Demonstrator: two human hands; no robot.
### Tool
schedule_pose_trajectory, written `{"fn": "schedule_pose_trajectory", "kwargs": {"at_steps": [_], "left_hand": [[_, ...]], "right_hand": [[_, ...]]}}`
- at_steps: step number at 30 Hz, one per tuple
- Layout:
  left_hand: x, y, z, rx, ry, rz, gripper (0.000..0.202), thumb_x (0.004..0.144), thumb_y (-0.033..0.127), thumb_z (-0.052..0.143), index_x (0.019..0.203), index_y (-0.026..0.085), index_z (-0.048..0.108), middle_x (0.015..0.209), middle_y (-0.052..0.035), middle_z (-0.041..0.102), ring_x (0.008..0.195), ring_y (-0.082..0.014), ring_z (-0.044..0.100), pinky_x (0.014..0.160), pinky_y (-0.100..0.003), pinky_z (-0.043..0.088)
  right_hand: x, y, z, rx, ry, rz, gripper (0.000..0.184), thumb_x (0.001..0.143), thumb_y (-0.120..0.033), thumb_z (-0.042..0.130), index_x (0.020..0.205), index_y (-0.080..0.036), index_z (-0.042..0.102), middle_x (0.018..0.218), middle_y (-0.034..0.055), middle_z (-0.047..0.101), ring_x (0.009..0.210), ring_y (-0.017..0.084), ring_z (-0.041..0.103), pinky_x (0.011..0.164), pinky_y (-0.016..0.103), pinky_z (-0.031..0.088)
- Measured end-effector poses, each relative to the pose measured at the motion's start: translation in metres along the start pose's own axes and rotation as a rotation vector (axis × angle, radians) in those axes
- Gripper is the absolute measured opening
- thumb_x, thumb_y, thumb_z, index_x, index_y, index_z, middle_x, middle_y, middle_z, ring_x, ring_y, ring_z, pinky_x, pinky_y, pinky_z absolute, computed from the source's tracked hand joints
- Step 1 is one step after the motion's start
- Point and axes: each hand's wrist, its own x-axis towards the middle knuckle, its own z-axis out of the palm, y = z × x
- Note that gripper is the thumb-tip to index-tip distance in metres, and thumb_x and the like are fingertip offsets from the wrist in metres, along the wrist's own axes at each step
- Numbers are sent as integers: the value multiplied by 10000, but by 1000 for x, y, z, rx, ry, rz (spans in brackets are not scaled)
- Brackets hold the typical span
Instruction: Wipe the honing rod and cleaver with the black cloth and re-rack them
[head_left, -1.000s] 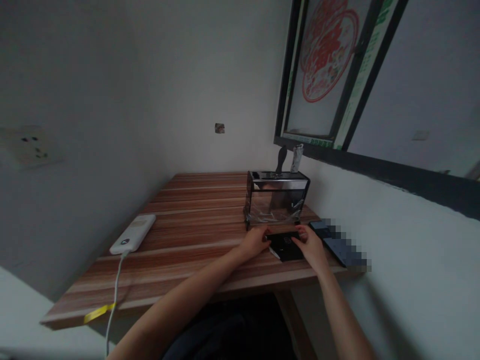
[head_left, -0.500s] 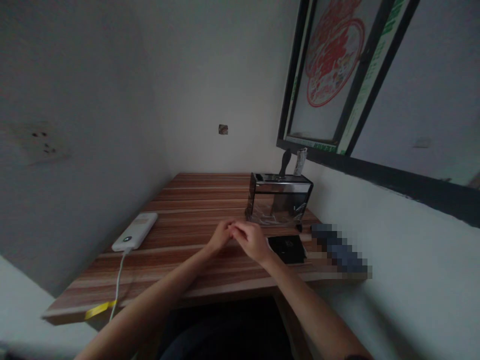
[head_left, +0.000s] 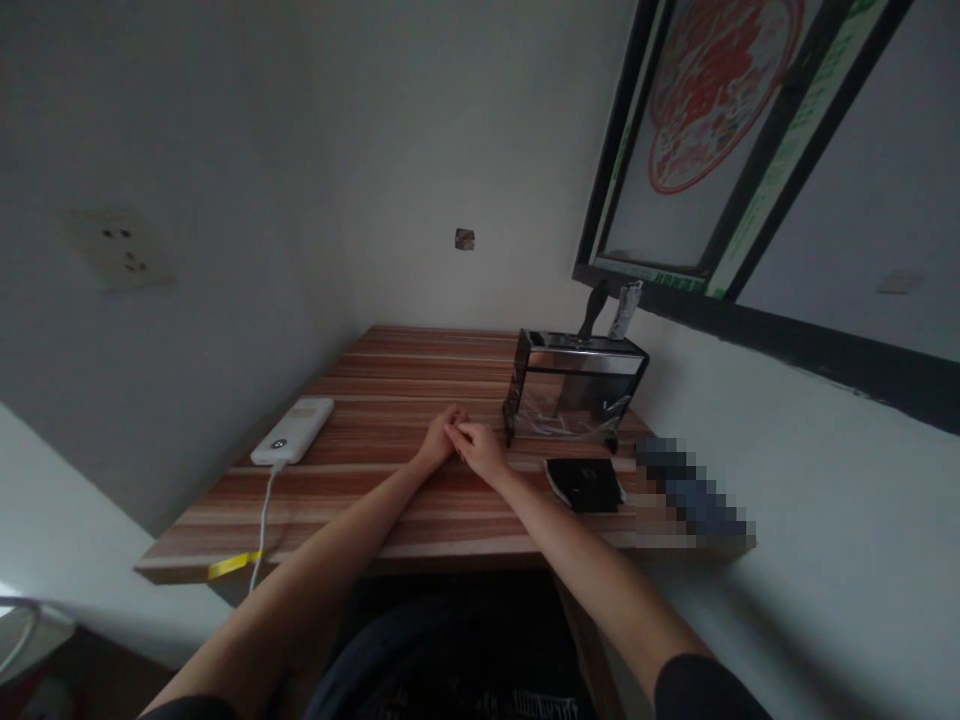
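Note:
My left hand [head_left: 437,440] and my right hand [head_left: 478,448] rest together on the wooden table [head_left: 375,470], fingers curled and touching each other near the table's middle. I cannot make out anything between them. A small black booklet [head_left: 585,483] lies flat to the right of my right hand, apart from it. Behind it stands a shiny metal and clear holder [head_left: 574,388] with a dark handle and a pale handle sticking up from its top.
A white power bank [head_left: 293,443] lies at the table's left, its white cable [head_left: 262,520] running off the front edge past a yellow tag [head_left: 234,565]. A blurred-out object [head_left: 694,495] sits at the right edge. Walls enclose the table; a window frame [head_left: 720,290] runs above right.
Both hands left the black booklet and moved left to the table's middle, where they came together. The booklet stays flat on the table. The view shifted slightly.

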Motion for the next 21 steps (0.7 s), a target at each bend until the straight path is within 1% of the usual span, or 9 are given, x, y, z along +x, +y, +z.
{"fn": "schedule_pose_trajectory", "kwargs": {"at_steps": [9,16,21], "left_hand": [[-2,1,-3,30,-17,12,308,898,318,547,1155,149,547,1139,-81,586,956,-201,605,806,-402,521],[-2,-2,-5,78,-35,38,302,897,314,549,1149,148,549,1134,-79,589,953,-200,606,806,-401,521],[-2,-5,-5,115,-46,58,303,896,312,549,1152,149,548,1137,-80,588,955,-200,605,808,-403,520]], "right_hand": [[4,8,3,6,-5,3,544,896,-530,395,462,-204,416,429,-26,472,471,111,462,552,228,351],[6,12,4,11,-18,12,543,893,-535,388,465,-203,420,424,-32,462,452,106,446,521,228,327],[6,10,2,1,-24,22,530,886,-509,428,456,-199,436,419,-31,467,460,108,434,515,229,314]]}}
